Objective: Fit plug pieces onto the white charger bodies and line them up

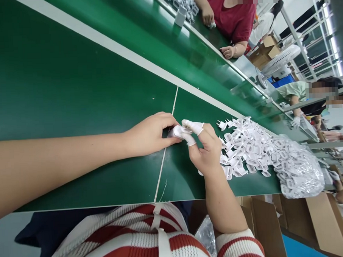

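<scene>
Over the green bench, my left hand [150, 134] closes its thumb and fingers around a small white plastic charger part [175, 132]. My right hand [205, 148] meets it from the other side, with white finger cots on its thumb and forefinger pinching at the same part. Most of the part is hidden by the fingers. Just right of my right hand lies a spread pile of white plug housings [246, 150], some with two pins showing.
A clear plastic bag [301, 166] full of white parts sits at the right end of the bench [73, 91]. Beyond a raised ledge, a person in a red top [232, 18] works near grey parts [183, 5]. Cardboard boxes [263, 223] stand below the bench edge.
</scene>
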A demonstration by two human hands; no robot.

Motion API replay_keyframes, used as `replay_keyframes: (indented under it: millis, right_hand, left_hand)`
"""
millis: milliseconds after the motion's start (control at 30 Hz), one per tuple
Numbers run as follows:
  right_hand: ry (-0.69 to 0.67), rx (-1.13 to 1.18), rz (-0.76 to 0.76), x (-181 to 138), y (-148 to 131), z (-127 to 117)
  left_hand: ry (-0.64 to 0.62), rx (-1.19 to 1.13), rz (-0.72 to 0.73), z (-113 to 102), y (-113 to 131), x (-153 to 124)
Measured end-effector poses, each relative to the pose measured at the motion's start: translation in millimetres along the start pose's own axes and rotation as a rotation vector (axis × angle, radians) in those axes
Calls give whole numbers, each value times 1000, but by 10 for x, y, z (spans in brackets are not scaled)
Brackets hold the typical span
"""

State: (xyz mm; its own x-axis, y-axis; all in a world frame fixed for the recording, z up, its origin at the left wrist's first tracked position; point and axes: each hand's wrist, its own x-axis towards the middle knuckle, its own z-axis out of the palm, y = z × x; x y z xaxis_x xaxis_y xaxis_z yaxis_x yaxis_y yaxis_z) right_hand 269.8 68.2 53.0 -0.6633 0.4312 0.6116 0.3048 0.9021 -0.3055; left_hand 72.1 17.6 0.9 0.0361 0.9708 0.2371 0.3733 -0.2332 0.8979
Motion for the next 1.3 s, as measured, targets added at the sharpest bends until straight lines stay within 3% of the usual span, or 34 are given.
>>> replay_keyframes:
  millis: [267, 467, 667, 867, 1100, 1300]
  right_hand:
    - [-89, -175, 8, 67, -63, -13]
    - [-62, -344, -73, 98, -129, 2]
    - [-96, -383, -120, 118, -97, -39]
    - [-71, -257, -47, 104, -51, -58]
    - [-174, -289, -63, 212, -13, -106]
    - [-116, -352, -29, 129, 0, -28]
  left_hand:
    - [-26, 52, 49, -53, 77, -4]
    - [-16, 62, 50, -37, 55, 2]
    - [-9, 56, 70, -22, 16, 9]
    - [-18, 56, 74, -37, 63, 19]
    - [-33, 64, 59, -47, 85, 41]
    - [-20, 65, 73, -23, 72, 39]
